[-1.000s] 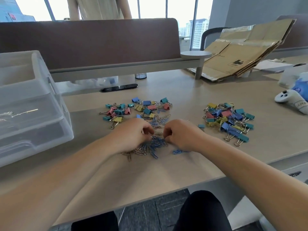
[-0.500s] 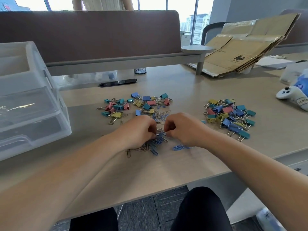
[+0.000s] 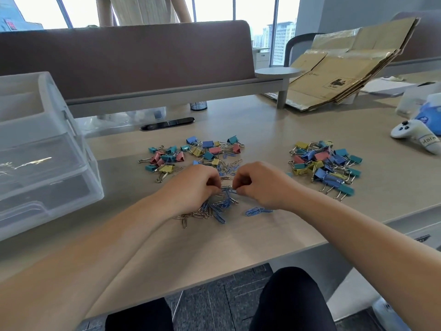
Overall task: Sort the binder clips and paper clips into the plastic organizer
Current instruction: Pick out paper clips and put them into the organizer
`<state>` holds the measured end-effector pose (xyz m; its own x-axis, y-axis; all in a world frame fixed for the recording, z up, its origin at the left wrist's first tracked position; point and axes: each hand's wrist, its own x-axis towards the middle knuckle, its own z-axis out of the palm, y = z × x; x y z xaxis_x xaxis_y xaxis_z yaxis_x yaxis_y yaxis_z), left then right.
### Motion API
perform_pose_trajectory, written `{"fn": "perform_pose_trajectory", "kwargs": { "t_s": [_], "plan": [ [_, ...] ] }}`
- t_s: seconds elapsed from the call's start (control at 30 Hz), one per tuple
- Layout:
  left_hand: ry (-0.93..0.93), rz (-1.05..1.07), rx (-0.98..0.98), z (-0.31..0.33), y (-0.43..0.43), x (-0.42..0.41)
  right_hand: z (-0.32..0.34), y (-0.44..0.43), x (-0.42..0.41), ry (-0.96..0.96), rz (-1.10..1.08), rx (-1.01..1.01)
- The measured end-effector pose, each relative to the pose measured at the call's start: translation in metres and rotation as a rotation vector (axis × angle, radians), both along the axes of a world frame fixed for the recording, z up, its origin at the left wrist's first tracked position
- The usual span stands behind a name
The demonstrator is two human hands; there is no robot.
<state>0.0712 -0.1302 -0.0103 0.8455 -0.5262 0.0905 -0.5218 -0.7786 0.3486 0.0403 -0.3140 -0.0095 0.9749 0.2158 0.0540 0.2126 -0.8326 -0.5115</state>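
I log left hand (image 3: 193, 187) curled, pinching paper clips (image 3: 216, 207) | right hand (image 3: 261, 187) likewise pinching them | binder clips (image 3: 208, 149) beyond | plastic organizer (image 3: 51, 168) far left

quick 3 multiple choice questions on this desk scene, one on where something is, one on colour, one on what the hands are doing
1. Where on the desk does the plastic organizer stand?
A. left side
B. centre
C. right side

2. The paper clips by the hands are silver and what else?
A. red
B. green
C. blue

3. What are the left hand and right hand doing?
A. lying flat
B. pinching paper clips
C. raised, empty

Answers:
1 A, the organizer fills the desk's left side.
2 C, blue clips lie among the silver ones.
3 B, curled fingers of both hands meet on clips between them.
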Motion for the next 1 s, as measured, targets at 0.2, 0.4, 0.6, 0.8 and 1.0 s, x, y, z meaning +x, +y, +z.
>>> {"fn": "perform_pose_trajectory", "kwargs": {
  "t_s": [0.2,0.4,0.6,0.8,1.0],
  "plan": [
    [-0.059,0.005,0.013,-0.002,0.001,0.001,-0.005,0.004,0.001,0.000,0.012,-0.023],
    [-0.084,0.024,0.014,0.001,0.002,0.003,-0.007,0.006,0.004,0.003,0.004,-0.004],
    [-0.062,0.008,-0.009,0.004,-0.003,0.000,-0.005,0.002,0.002,-0.019,-0.003,0.023],
    [0.018,-0.008,-0.107,0.009,-0.020,-0.010,0.005,-0.017,-0.010,-0.055,-0.033,0.053],
    [0.055,-0.054,-0.120,0.006,-0.049,-0.024,0.007,-0.043,-0.026,-0.027,-0.044,-0.029]
  ]
}}
